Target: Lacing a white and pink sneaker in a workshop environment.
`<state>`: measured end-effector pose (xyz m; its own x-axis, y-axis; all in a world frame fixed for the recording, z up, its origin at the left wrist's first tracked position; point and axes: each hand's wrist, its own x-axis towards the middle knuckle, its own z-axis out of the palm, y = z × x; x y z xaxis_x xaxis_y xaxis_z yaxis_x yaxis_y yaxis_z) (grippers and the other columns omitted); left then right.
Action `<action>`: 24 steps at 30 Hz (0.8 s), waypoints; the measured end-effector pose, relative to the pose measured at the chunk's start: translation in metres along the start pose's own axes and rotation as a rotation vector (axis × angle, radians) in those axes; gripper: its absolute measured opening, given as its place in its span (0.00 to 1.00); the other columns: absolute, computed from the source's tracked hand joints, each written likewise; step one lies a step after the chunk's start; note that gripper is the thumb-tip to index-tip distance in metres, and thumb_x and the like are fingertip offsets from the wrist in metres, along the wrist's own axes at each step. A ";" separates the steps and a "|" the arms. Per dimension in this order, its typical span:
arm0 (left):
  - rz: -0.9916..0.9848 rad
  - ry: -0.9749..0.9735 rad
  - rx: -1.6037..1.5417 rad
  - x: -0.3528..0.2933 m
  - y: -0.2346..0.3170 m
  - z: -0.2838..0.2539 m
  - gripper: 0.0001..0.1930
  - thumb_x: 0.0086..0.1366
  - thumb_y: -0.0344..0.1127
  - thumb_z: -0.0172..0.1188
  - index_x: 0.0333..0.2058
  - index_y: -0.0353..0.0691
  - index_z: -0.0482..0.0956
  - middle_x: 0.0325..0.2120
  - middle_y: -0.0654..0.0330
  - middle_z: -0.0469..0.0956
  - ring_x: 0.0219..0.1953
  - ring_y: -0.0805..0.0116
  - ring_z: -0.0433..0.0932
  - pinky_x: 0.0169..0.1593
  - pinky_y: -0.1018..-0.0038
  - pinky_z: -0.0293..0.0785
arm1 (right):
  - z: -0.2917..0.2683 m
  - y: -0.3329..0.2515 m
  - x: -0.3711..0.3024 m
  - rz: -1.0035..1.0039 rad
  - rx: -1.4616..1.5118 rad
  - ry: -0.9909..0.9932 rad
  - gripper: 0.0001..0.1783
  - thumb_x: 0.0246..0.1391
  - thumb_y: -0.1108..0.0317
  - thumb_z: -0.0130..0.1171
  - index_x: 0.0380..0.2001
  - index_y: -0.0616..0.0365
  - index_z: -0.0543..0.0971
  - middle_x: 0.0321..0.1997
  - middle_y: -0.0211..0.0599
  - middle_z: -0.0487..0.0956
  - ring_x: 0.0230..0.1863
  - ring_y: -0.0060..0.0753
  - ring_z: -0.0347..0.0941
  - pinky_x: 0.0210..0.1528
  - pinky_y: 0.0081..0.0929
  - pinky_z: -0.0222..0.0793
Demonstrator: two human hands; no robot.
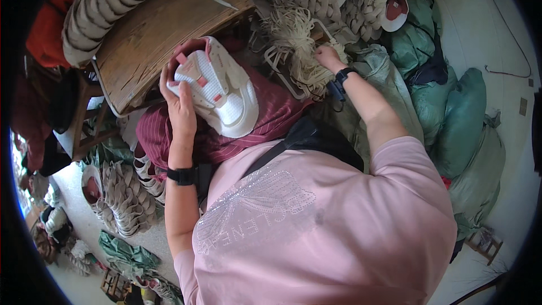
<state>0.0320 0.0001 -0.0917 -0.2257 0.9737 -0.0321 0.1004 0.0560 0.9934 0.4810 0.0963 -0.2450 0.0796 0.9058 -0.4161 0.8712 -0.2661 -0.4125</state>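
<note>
My left hand [180,110] grips a white shoe upper [234,93] with pink lining by its heel and collar, the thumb lying near the tongue. The toe of the upper points toward me, above my lap, which a dark red striped cloth [268,96] covers. Over to the right, my right hand [330,57] is closed at a thick bundle of cream shoelaces [291,31], its fingers pinching into the strands. Just which laces are between the fingertips is hard to make out. The bundle hangs over a pale wire frame [278,61].
A wooden bench top [164,28] lies ahead on the left, with a curved row of nested shoe uppers [104,8] on it. More stacked uppers [367,0] stand at the far right. Green sacks [463,118] line the right side; further uppers [127,192] sit on the floor at left.
</note>
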 end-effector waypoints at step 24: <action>0.007 -0.029 0.178 0.002 0.010 0.000 0.31 0.73 0.46 0.42 0.67 0.38 0.46 0.66 0.54 0.54 0.66 0.63 0.55 0.67 0.69 0.48 | 0.009 -0.037 0.044 -0.193 -0.252 0.234 0.11 0.43 0.64 0.63 0.32 0.54 0.79 0.35 0.46 0.78 0.45 0.52 0.72 0.45 0.42 0.69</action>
<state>0.0331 0.0024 -0.0814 -0.1966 0.9800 -0.0314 0.2719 0.0853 0.9585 0.4474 0.1428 -0.2555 -0.0142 0.9896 -0.1429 0.9702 -0.0209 -0.2414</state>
